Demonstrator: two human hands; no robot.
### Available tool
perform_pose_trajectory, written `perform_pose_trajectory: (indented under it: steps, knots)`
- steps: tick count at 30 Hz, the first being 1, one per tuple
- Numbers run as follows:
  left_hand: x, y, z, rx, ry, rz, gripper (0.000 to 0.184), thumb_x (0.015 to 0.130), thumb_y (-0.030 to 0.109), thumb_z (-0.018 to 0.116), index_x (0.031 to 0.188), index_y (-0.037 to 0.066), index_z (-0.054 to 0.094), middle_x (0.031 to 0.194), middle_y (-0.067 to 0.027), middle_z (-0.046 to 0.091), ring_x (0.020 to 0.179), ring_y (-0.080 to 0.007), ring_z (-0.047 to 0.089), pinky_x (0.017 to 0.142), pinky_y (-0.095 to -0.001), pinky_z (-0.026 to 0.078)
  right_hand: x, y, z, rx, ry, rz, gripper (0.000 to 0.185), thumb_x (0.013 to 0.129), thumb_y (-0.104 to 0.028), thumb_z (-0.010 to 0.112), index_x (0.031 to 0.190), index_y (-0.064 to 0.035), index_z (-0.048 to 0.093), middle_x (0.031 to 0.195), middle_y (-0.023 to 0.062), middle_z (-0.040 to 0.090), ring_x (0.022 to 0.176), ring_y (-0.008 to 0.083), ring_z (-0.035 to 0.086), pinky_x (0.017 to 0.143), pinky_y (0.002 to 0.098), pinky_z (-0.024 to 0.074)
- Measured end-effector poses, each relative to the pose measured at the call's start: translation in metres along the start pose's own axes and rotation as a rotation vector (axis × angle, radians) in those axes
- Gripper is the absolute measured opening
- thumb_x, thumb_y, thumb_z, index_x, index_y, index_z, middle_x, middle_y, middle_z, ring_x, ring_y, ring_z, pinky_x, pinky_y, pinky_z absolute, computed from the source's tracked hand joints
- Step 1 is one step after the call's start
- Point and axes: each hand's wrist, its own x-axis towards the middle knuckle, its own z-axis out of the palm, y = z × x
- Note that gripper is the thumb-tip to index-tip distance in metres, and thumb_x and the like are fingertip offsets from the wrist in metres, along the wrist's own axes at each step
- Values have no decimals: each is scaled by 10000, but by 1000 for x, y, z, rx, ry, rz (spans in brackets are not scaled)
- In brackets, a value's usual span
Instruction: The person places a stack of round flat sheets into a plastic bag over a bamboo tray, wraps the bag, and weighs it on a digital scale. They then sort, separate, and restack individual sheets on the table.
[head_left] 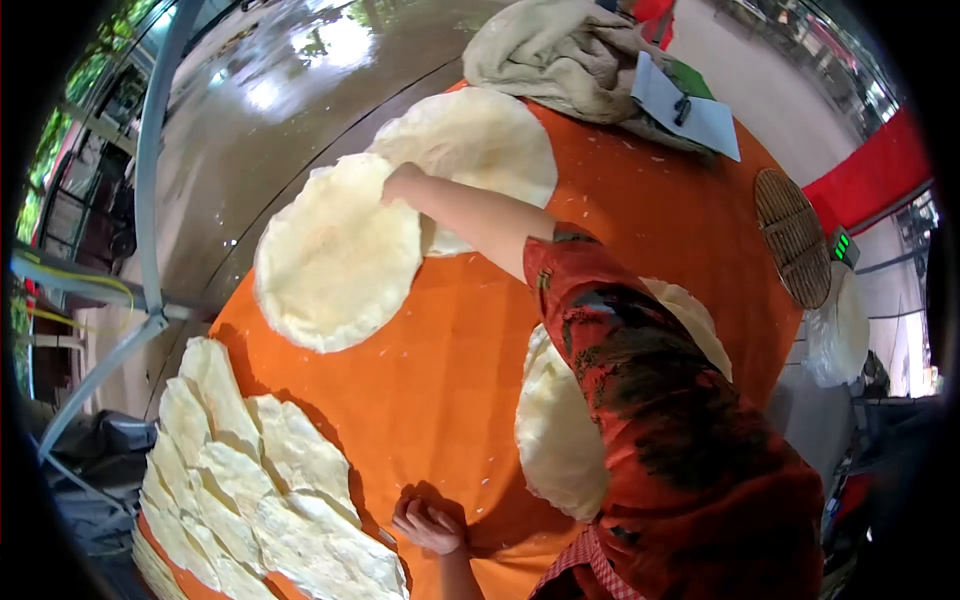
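Observation:
A large round flatbread [340,255], thin and pale, hangs partly over the far left edge of the orange-covered table [450,390]. My right hand [403,186] reaches across and pinches its upper right rim. Behind it, a second round flatbread [480,140] lies partly under my forearm. Close to the front edge, my left hand [430,525] rests with its fingers curled and nothing visible in them. To its left, folded flatbread pieces [310,545] overlap in rows. My right sleeve covers much of another round flatbread [560,430].
At the back lies a bundled beige cloth [560,60], beside a white sheet [680,105] with a black pen on it. A round slatted rack [793,238] sits at the right edge, near a small green-lit display [843,247]. Metal poles [152,160] stand on the left.

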Motion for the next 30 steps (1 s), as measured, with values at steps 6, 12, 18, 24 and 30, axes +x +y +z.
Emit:
perform_pose_trajectory:
  steps: [6,12,18,24,30]
  knots:
    - [0,0,0,-17,-24,-30,281,870,241,452,894,-26,537,972,-221,509,900,-382,500,773,-466,421,-63,38,-145,621,29,-195,322,677,-171,679,919,41,673,853,160,677,765,246,654,730,358,511]
    - [1,4,-3,17,-44,-55,284,890,249,451,906,-18,547,1006,-213,519,928,-386,488,779,-467,413,-21,201,-172,123,342,267,378,721,-145,666,1063,12,629,956,126,674,854,227,652,735,377,513]
    - [-3,-4,-7,-15,-71,-61,343,883,324,466,1018,24,562,1114,-226,509,1013,-404,488,845,-485,419,-96,119,-209,540,8,191,419,760,-153,664,1150,-23,582,1051,122,648,878,259,636,735,403,517]
    - [-6,-8,-11,-47,-28,-48,310,742,171,574,1039,82,587,1101,-158,554,1005,-364,508,842,-453,414,-75,24,-227,109,-234,-768,335,790,-188,665,1046,26,632,931,129,660,832,253,638,775,390,511]
    - [-9,-12,-23,-105,78,-42,220,741,108,584,959,78,574,1049,-142,537,970,-346,494,830,-436,402,-368,-8,-338,130,-118,-639,496,836,-339,635,1168,19,547,1053,69,629,936,208,600,817,345,485]
